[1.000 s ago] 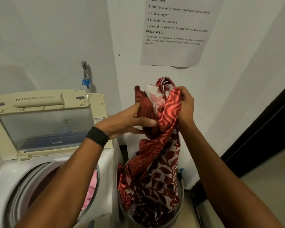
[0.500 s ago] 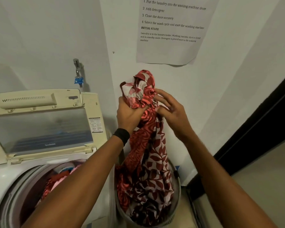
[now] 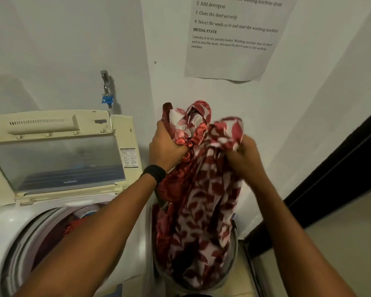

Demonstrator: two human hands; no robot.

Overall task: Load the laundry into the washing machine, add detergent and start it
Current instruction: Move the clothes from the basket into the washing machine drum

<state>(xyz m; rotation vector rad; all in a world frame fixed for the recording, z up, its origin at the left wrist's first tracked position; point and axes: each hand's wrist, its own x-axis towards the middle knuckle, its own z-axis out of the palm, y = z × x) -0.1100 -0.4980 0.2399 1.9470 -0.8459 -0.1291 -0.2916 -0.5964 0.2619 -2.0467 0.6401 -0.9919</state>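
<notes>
Laundry cloth [image 3: 201, 200] is clamped at its bunched top by left hand [image 3: 165, 146] and right hand [image 3: 242, 155], its tail hanging below them in the basket [image 3: 231, 260]. Clothes [image 3: 73, 228] are seen in the open washing machine [image 3: 15, 217] left of the hands; detergent and starting are judged outstanding.

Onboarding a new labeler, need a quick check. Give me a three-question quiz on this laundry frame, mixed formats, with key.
1. True or false: the washing machine lid stands open.
2. Which thing do the left hand and right hand both grip? A) a detergent bottle B) the red patterned cloth C) the wall tap
3. Fill in: the cloth's lower end hangs down into the ____.

Key: 1 true; 2 B; 3 basket.
</notes>
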